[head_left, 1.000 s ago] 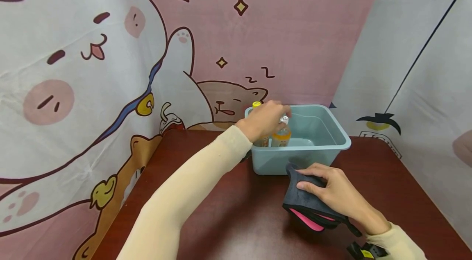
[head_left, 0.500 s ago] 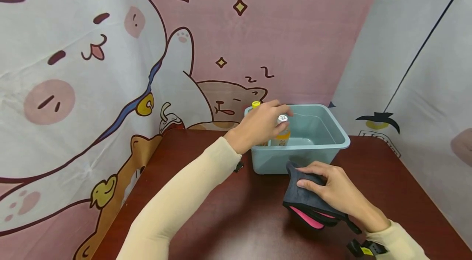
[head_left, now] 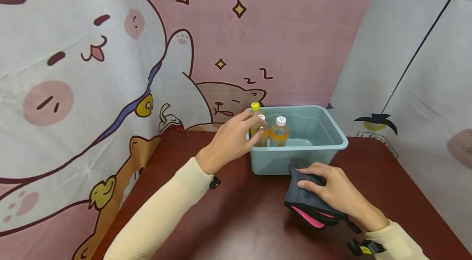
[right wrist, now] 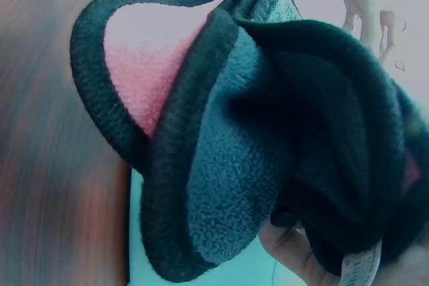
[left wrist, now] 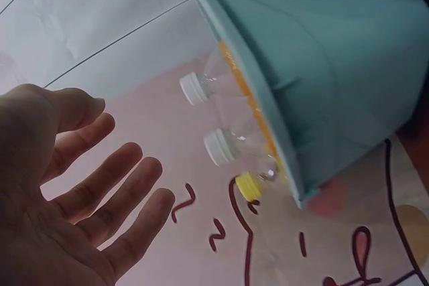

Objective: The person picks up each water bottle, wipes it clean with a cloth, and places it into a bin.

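In the head view my left hand (head_left: 232,139) is in the air at the left end of a pale blue plastic bin (head_left: 300,160), fingers spread and holding nothing. The left wrist view shows its fingers apart from the bottles. Inside the bin stand a bottle with a white cap (head_left: 279,133), a second white-capped bottle (head_left: 262,140) partly behind my fingers, and a yellow-capped bottle (head_left: 255,107). My right hand (head_left: 337,190) grips a folded dark grey cloth (head_left: 304,192) with black edging and a pink side, in front of the bin. Up close, the cloth (right wrist: 228,165) fills the right wrist view.
The bin stands on a dark red-brown table (head_left: 221,211), toward its back edge. A printed curtain (head_left: 295,35) with cartoon animals hangs behind and along the sides. The bin's right part shows its bare floor.
My left hand has let go of the white-capped bottle and drawn back to the left, uncovering the bottles. The right hand and the cloth have stayed nearly still.
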`<state>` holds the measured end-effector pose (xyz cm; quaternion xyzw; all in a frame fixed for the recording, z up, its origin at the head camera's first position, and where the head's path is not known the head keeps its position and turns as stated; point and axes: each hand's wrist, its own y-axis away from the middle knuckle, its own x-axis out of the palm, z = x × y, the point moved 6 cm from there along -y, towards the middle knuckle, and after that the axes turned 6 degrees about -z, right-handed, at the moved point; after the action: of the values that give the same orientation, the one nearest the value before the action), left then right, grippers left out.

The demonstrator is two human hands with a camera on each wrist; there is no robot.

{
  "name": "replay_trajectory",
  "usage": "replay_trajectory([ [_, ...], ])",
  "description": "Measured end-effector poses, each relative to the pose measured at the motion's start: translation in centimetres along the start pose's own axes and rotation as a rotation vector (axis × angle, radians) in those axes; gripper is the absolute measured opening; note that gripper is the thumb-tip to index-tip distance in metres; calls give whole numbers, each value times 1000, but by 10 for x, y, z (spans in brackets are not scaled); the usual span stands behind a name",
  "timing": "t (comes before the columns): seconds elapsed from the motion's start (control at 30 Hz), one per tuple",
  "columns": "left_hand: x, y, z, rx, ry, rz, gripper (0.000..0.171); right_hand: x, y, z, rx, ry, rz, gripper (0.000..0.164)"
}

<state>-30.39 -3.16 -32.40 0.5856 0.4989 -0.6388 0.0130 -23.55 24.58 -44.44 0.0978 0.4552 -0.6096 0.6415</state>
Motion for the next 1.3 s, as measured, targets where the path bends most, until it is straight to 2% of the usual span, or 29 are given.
replay_trajectory([
  [0.23,1,30,17,-47,3,-27,25,6,2,-17,42,56,60,35],
  [0.57,9,59,40,-152,55,-32,27,29,7,-29,-59,129,184,39],
  [0.7,12,68,48,-182,52,-33,28,40,12,-30,-102,153,262,45],
  [0.87,13,79,61,-217,40,-9,30,44,20,-34,-54,164,317,60],
  [1.0,11,91,73,-260,14,23,35,35,23,-37,-38,200,222,68],
  [1.13,7,106,84,-286,-44,62,45,21,23,-37,-111,303,42,72],
  [1.23,5,120,92,-306,-98,111,56,10,23,-38,-156,390,-91,82],
  [1.3,5,129,97,-323,-124,150,66,4,24,-39,-159,432,-151,89],
])
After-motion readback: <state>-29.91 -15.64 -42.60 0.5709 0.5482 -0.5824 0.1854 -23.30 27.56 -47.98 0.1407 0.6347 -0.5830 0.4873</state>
